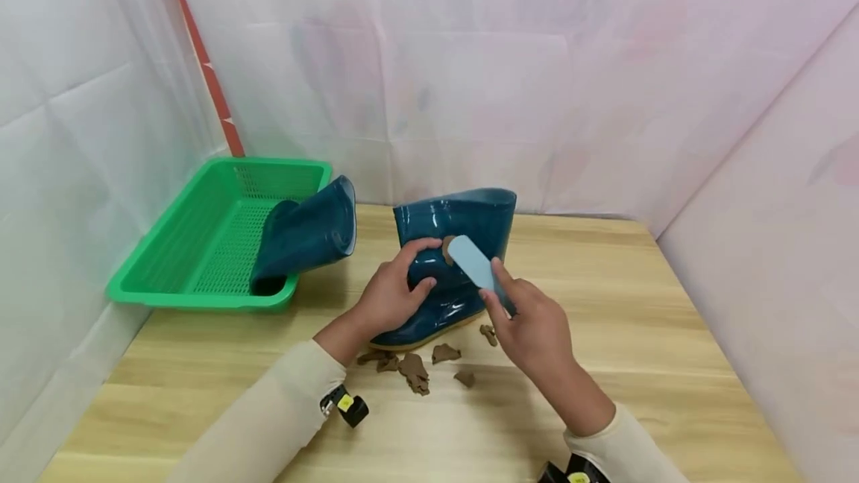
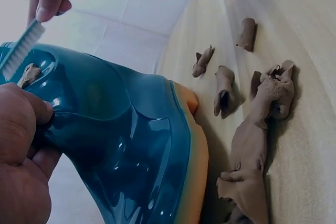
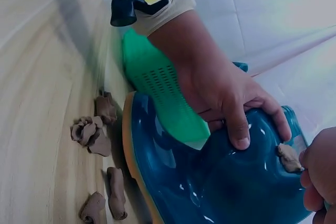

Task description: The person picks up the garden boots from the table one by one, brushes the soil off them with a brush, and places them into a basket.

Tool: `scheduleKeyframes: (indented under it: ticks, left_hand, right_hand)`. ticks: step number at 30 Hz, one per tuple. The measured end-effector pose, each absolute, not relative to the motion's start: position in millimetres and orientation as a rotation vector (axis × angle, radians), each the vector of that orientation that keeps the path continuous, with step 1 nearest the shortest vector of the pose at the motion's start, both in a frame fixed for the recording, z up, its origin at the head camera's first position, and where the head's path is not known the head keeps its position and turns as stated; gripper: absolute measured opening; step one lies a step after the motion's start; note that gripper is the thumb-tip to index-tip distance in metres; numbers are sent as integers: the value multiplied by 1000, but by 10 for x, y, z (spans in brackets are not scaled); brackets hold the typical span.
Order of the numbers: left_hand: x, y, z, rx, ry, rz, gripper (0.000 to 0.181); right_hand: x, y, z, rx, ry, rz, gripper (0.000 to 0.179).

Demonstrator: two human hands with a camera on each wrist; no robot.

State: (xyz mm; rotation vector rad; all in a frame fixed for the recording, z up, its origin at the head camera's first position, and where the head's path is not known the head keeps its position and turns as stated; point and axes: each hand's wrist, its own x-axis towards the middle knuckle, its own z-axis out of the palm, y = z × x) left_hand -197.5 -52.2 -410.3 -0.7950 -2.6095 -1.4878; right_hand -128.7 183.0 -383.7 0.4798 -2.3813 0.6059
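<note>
A glossy dark blue rain boot (image 1: 429, 221) stands upright on the table, its toe pointing to the near left. My left hand (image 1: 391, 291) grips its front around the ankle, thumb and fingers against the rubber. In my right hand (image 1: 537, 326) is a brush (image 1: 472, 261) with a light blue back, held by its handle. Its white bristles (image 2: 23, 51) face the boot shaft, beside a patch of brown clay-like mud (image 3: 289, 158) stuck there. From the head view, the brush back partly covers that patch. Several brown mud pieces (image 1: 414, 371) lie in front of the sole.
A green perforated basket (image 1: 201, 300) stands at the left of the wooden table (image 1: 624, 304). Another blue boot (image 1: 309, 233) leans over its right rim, opening outward. White sheeting (image 1: 470, 80) walls the back and sides.
</note>
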Motion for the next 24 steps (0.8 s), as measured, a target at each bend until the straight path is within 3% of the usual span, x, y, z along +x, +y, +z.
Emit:
scheduleKeyframes:
  ticks: [14, 24]
  left_hand:
    - [-1975, -536, -4210, -743, -2632, -1526, 59]
    - [-1985, -453, -4223, -768, -2624, -1507, 61]
  right_hand:
    - [-1202, 1755, -4103, 484, -2528, 645, 50]
    - [-1087, 1899, -4074, 566, -2498, 651, 51]
